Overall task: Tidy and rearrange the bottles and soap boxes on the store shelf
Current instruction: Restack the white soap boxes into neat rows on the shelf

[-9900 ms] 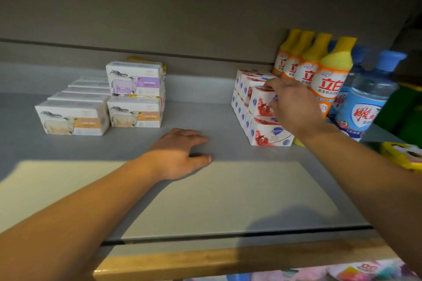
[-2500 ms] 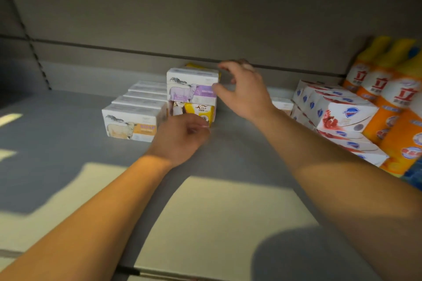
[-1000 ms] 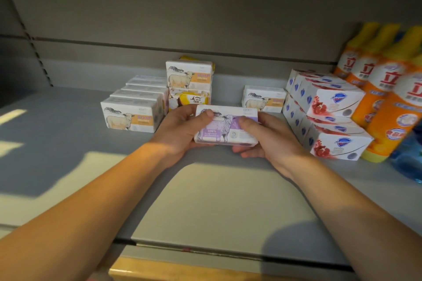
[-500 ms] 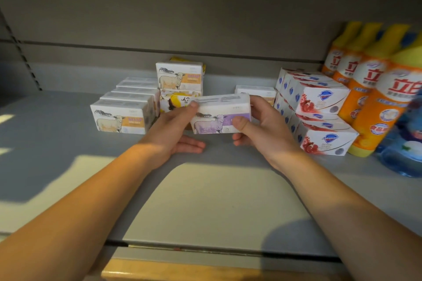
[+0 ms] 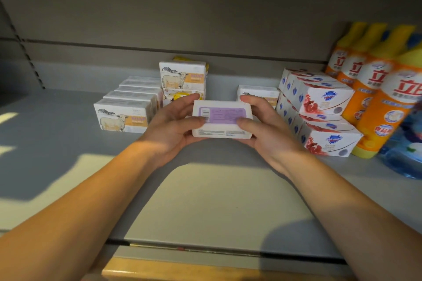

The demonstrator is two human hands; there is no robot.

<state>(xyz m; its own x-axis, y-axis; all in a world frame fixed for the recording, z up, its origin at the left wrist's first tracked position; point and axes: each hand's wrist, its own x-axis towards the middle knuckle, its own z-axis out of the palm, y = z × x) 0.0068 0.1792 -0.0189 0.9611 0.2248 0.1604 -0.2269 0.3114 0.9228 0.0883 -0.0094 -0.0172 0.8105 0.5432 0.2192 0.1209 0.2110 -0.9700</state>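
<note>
A white soap box with a purple label is held above the grey shelf, its printed back panel facing me. My left hand grips its left end and my right hand grips its right end. Behind stand a row of sheep soap boxes and a two-high stack topped by a sheep box over a yellow-printed box. One more sheep box stands behind my right hand. Red-and-white soap boxes are stacked at the right, beside orange bottles.
A blue bottle sits at the far right edge. The shelf's back wall rises close behind the boxes. A wooden strip runs under the shelf's front edge. A slotted upright stands at the left rear.
Both hands have turned the purple soap box over, so its back label faces me instead of the sheep picture, and brought it slightly nearer.
</note>
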